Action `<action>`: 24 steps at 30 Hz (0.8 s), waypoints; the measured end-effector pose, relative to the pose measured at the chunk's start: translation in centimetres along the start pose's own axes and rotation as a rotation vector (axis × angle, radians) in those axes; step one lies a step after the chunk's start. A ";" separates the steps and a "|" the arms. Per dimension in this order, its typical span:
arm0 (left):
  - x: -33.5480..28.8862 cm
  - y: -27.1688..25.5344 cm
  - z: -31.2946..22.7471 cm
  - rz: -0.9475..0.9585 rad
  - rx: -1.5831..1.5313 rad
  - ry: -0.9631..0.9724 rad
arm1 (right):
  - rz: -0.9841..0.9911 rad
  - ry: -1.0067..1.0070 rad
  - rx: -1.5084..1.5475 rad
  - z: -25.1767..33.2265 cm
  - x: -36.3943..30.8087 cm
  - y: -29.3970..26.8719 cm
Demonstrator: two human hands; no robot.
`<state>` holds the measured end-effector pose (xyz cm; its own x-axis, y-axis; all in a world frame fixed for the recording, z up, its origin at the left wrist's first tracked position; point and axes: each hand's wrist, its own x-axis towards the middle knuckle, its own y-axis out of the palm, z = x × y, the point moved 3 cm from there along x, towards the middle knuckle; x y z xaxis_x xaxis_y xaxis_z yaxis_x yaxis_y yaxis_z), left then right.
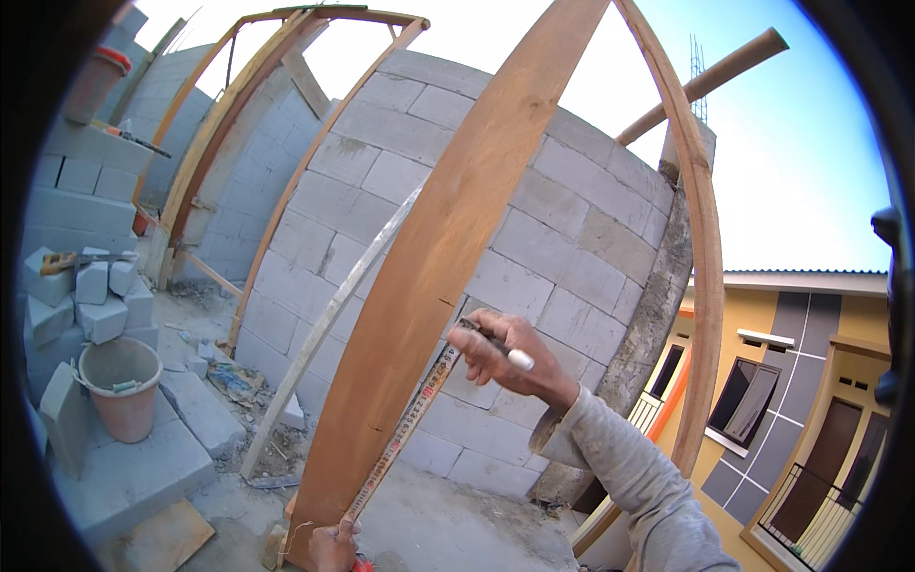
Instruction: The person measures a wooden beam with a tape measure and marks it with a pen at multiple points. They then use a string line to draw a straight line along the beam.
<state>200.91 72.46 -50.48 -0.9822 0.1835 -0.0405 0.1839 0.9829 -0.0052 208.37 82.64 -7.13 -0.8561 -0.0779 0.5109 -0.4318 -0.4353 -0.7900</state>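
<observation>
A long reddish-brown wooden plank (419,257) stands tilted in front of me, with short dark marks on its face. Along its right edge runs the pulled-out blade of a tape measure (410,419). My right hand (510,348) is closed at the blade's upper end, beside the plank's edge, and grips a dark marker (519,359) with a white end. Low down at the plank's foot, my left hand (334,547) is closed on the tape measure; a bit of its red case shows below the fingers. The lower picture edge cuts off part of that hand.
Behind the plank rises a grey block wall (572,229). A thin pale strip (334,315) leans beside it. At left are a bucket (122,386), broken blocks (100,310) and a handsaw (71,260). Wooden frames (701,238) stand right and back left. Rubble litters the ground.
</observation>
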 end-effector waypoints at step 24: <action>-1.2 1.4 -29.2 0.073 -0.445 0.684 | -0.530 -0.072 -0.244 9.2 10.5 -16.8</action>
<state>201.17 74.02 -21.24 -0.8011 0.0726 0.5941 0.3569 0.8548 0.3768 209.29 80.83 14.58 -0.4878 0.0292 0.8725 -0.8558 -0.2132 -0.4713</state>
